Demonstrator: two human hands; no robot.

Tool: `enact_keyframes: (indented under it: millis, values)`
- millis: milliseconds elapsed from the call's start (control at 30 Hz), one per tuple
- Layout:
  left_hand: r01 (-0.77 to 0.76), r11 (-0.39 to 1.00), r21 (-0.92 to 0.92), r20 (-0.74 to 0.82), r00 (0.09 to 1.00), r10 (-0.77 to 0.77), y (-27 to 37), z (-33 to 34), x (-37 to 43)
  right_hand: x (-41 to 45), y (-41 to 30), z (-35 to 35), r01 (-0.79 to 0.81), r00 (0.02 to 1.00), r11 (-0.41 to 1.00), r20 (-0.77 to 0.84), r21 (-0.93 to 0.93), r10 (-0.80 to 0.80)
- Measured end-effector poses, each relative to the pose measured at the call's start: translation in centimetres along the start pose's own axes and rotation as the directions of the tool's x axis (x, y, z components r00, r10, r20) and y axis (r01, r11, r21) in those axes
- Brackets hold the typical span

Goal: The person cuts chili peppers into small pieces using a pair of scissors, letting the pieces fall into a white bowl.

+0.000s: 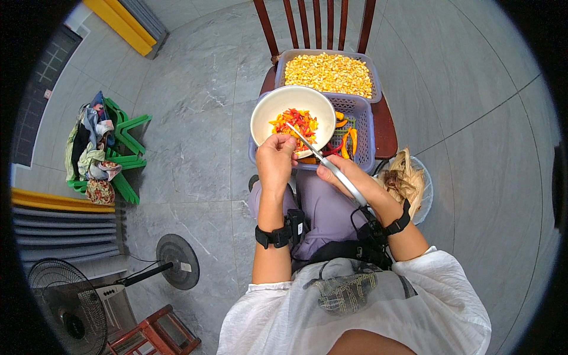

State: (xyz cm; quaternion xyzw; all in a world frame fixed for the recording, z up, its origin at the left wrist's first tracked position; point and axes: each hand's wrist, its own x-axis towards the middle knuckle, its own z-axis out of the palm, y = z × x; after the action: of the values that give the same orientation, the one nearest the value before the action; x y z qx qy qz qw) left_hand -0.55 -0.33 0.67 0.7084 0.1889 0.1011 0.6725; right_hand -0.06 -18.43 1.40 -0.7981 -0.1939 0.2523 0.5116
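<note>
My right hand (344,173) grips a pair of scissors (339,175) with silver-grey handles. The blades point up and left over a cream bowl (266,106). Cut red, orange and yellow chili peppers (299,122) lie in the bowl. At the bowl's near edge my left hand (275,157) has its fingertips pinched together, close to the blades. Whatever those fingers may hold is hidden. The bowl rests on a purple plastic basket (361,111), tilted towards me. Whole yellow and red chili peppers (350,140) lie in that basket, right of the bowl.
Behind, another plastic basket (377,84) holds corn kernels (328,73). Both baskets stand on a wooden chair (386,128). Corn husks (406,177) fill a lined bin (427,186) at right. To the left are green stools (131,133) with clothes (93,151) and a fan (66,306).
</note>
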Motion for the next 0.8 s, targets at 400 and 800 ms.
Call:
enact_keyframes:
  millis: [400, 800]
  values:
    - [0.018, 0.996, 0.091, -0.005, 1.0, -0.018, 0.2, 0.28, 0.71, 0.15, -0.23, 0.09, -0.181, 0.983, 0.981, -0.033, -0.072, 0.18]
    - [-0.025, 0.98, 0.196, -0.044, 0.998, 0.034, 0.72, 0.11, 0.51, 0.03, 0.33, -0.15, -0.017, 0.998, 0.999, 0.06, -0.028, 0.019]
